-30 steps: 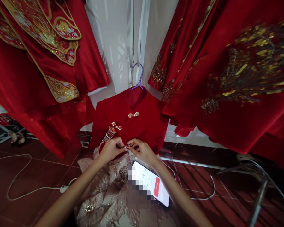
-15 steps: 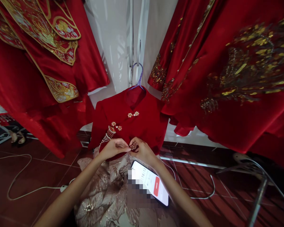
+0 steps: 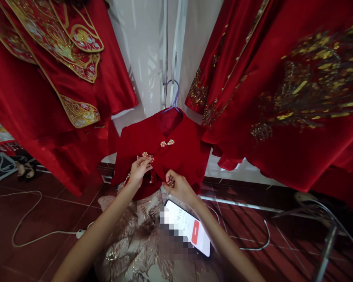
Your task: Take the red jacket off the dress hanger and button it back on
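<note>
A small red jacket (image 3: 179,152) hangs on a purple hanger (image 3: 174,98) against the white wall. A pearl clasp (image 3: 166,143) closes it near the collar, and a second pearl clasp (image 3: 145,155) sits lower left. My left hand (image 3: 139,171) is closed on the jacket's front edge just under that second clasp, covering the tassel. My right hand (image 3: 178,186) pinches a small beaded fastening (image 3: 170,183) at the jacket's lower edge.
Large red gowns with gold embroidery hang at left (image 3: 47,90) and right (image 3: 282,90). A lit phone (image 3: 191,231) lies on pale floral fabric (image 3: 126,243) below my arms. A white cable (image 3: 32,231) runs across the dark red floor tiles. A metal stand (image 3: 320,243) is at lower right.
My hands were together at the lower edge. My left hand has since moved up and left to the second clasp, while my right hand stays low on the beaded fastening.
</note>
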The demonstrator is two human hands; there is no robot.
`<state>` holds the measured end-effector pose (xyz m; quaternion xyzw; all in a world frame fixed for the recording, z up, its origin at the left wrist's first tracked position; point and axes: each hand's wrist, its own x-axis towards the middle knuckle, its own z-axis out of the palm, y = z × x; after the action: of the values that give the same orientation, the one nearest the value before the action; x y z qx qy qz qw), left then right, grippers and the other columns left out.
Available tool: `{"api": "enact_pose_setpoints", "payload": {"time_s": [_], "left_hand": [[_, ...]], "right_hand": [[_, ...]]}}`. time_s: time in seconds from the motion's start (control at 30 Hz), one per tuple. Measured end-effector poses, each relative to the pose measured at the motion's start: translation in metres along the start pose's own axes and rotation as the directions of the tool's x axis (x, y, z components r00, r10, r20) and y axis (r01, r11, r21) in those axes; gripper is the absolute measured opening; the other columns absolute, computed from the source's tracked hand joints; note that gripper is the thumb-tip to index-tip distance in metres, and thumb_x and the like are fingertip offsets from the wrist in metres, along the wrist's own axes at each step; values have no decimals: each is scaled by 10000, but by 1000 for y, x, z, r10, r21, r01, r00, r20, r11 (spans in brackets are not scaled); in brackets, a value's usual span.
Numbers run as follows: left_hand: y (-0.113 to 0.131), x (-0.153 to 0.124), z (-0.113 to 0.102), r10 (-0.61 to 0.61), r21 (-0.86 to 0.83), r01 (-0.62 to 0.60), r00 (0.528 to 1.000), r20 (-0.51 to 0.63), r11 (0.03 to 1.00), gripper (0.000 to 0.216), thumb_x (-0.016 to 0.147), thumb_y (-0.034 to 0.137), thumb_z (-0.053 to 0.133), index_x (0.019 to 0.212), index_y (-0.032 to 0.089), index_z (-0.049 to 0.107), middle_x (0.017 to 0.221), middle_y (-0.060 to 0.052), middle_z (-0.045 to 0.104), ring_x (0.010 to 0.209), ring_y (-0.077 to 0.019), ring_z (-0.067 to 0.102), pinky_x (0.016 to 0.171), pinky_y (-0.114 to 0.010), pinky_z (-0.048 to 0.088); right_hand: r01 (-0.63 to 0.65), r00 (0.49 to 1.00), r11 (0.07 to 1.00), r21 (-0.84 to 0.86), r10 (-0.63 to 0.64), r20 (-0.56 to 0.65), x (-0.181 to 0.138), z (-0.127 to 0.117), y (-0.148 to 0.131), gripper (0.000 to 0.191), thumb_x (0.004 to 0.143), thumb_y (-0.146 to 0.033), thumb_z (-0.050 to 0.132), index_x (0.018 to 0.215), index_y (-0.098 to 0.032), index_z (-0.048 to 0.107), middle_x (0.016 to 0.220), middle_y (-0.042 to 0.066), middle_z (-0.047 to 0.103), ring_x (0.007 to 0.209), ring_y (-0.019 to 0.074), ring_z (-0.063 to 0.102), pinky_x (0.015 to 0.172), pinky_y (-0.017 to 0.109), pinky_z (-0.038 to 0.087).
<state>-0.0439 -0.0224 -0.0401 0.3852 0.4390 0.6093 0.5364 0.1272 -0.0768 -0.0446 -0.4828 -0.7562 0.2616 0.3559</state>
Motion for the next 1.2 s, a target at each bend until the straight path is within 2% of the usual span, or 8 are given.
{"api": "enact_pose_setpoints", "payload": {"time_s": [0.17,0.27,0.4,0.53,0.83,0.93,1.03,1.2], "left_hand": [[10,-5,18,43,172,-54,997,67,984,337,714,432,602,902,152,601,846,-47,666,695,-126,617,635,-257,501],[26,-2,32,266,384,-345,932,245,856,245,781,384,549,839,152,601,855,-43,655,791,-141,613,739,-267,491],[49,5,48,500,618,-689,714,490,379,241,858,349,469,1021,194,557,1049,-73,569,942,-175,546,761,-285,481],[63,12,58,465,712,-696,601,650,-96,241,877,346,436,998,174,552,1047,-117,501,1035,-252,449,814,-369,445],[82,23,60,323,512,-836,437,840,-200,156,869,217,400,888,184,551,834,-22,584,866,-166,519,1051,-426,213],[85,26,59,264,487,-836,424,866,-253,205,879,192,355,895,192,559,808,-29,596,874,-170,539,1082,-449,154],[84,28,60,261,504,-820,441,859,-271,224,878,180,338,942,188,553,823,-41,610,883,-183,559,1086,-482,130],[80,29,59,389,664,-658,543,745,-354,323,853,133,341,1136,69,484,820,-105,629,861,-231,592,1036,-525,191]], "right_hand": [[18,999,1000,-17,-17,37,-2,-3,-3,123,724,-260,528,708,-205,419,644,-41,511,567,93,437,533,193,307],[39,995,998,-53,-34,96,-3,-8,-4,183,729,-286,545,647,-195,409,589,-51,476,531,80,403,522,194,285],[93,988,992,-87,-81,130,-3,-16,-3,309,727,-307,570,564,-184,338,532,-67,393,507,66,337,502,202,239],[115,981,991,-63,-103,164,-2,-25,-1,331,749,-302,550,544,-178,321,529,-70,354,500,59,309,488,206,220],[122,961,992,-37,-109,253,-8,-40,7,224,701,-370,658,747,-200,519,816,16,524,720,133,511,662,262,432],[135,988,989,-66,-139,-68,9,-50,-3,222,758,-404,600,776,-204,506,829,37,525,765,156,520,738,312,452],[212,909,971,109,-155,-386,45,-61,-24,332,799,-432,537,1028,-196,491,1092,98,519,1009,184,518,885,339,438],[94,959,920,381,19,-283,105,-62,-55,612,838,-551,390,1285,-136,334,1207,139,511,1189,225,453,987,406,377]]}}
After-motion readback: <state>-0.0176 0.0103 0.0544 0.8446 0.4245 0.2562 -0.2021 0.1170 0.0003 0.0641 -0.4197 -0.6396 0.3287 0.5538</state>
